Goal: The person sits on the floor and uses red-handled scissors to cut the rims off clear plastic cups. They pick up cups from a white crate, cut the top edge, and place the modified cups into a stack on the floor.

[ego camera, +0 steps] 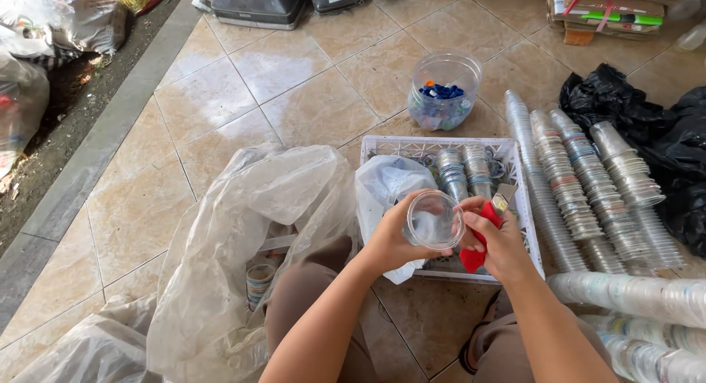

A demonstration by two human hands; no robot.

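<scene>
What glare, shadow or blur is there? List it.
Head view: soft daylight, faint shadows; pale sheen on the floor tiles; glare on the clear cup between left hand and right hand, and on the cup stacks; focus sharp, edges slightly bowed.

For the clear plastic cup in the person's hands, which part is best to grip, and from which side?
Probably the side wall, from the person's left, as the left hand does now. The clear plastic cup is tilted with its round mouth toward the camera, so the wall is the free part. On the other side, the right hand with its red-handled cutter is at the rim.
</scene>
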